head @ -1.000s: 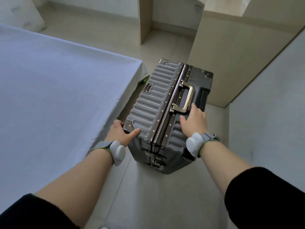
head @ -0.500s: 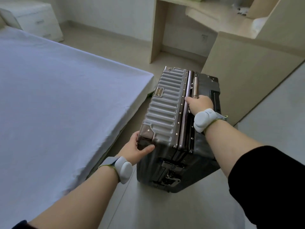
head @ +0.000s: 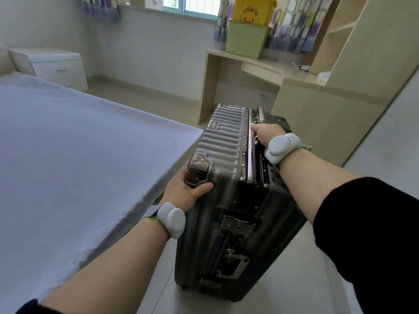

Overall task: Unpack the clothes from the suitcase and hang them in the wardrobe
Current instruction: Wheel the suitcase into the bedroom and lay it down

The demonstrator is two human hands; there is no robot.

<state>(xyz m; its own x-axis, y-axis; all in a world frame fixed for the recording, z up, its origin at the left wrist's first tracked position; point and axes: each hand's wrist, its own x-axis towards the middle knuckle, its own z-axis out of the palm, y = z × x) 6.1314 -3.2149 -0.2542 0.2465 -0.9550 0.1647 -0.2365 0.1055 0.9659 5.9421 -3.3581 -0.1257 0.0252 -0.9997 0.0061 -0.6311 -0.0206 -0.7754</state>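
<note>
Grey ribbed shell, closed and upright: the suitcase [head: 223, 152] stands on the pale floor [head: 278, 304] in the lane between the right edge of the bed [head: 79, 166] and a beige cabinet panel [head: 328, 123] on the right. The left hand [head: 186, 189] grips its near left top corner, thumb curled across the near face just under the corner cap, other fingers hidden round the side. The right hand [head: 266, 135] is closed round the top handle [head: 260, 114], fingers wrapped and mostly out of sight. The case sits close beside the mattress edge. Open floor lies beyond it toward the far desk [head: 209, 87], which carries a green box [head: 246, 39] topped by a yellow box [head: 254, 11]. A white bedside cabinet [head: 56, 66] stands far left.
</note>
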